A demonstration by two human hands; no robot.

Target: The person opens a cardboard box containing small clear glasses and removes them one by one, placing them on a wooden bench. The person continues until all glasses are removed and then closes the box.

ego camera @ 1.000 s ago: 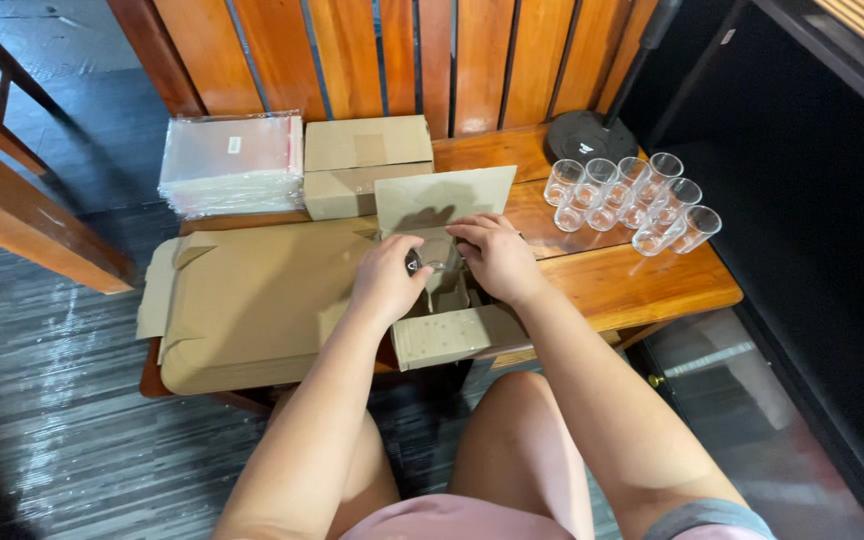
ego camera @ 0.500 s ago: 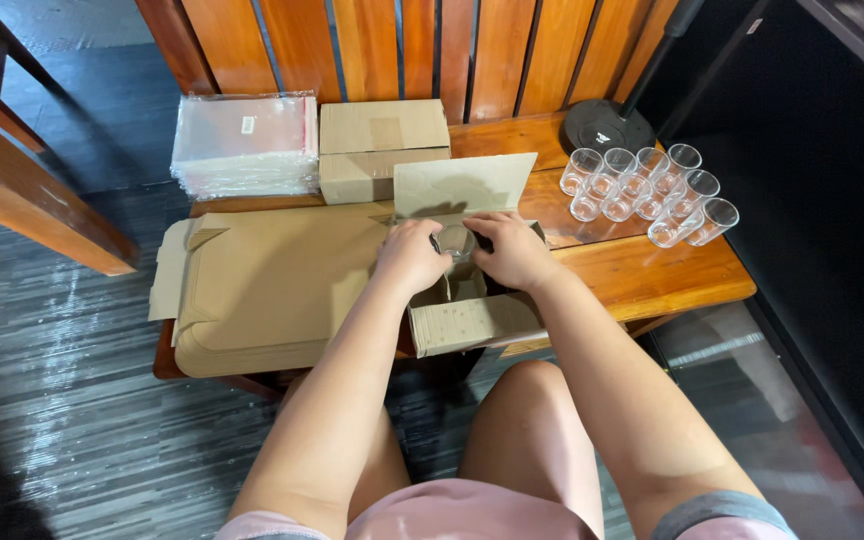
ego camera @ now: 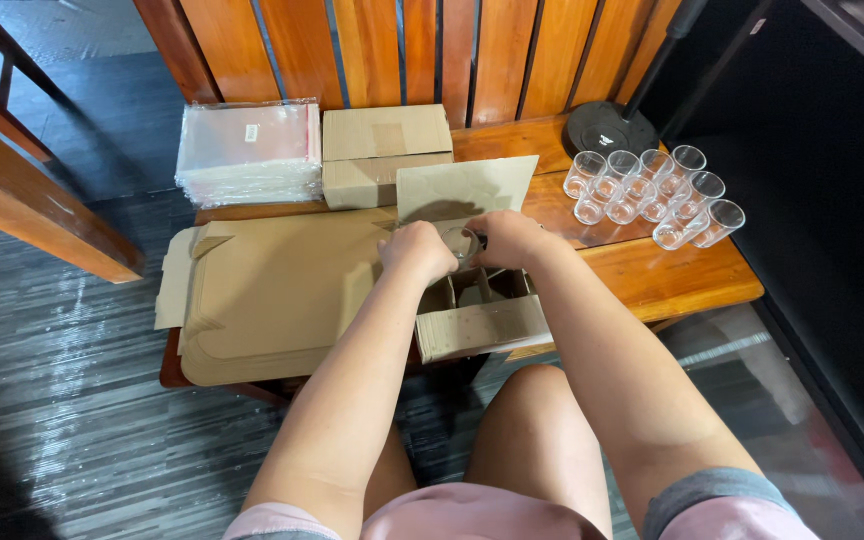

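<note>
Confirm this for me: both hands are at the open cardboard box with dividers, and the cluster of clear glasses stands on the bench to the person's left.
One thing is wrong: the clear glasses stand to the person's right, not the left, as the head view shows. The rest holds: the left hand and right hand are both at the open cardboard box with dividers, on the wooden bench.

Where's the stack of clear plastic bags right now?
In the head view, the stack of clear plastic bags sits at the bench's far left, beside the closed cardboard box and behind the flat cardboard sheets.

Open brown divided carton (ego camera: 472, 325) at bench edge — closed brown box (ego camera: 385, 152), clear-wrapped pack (ego camera: 249, 150) behind.
</note>
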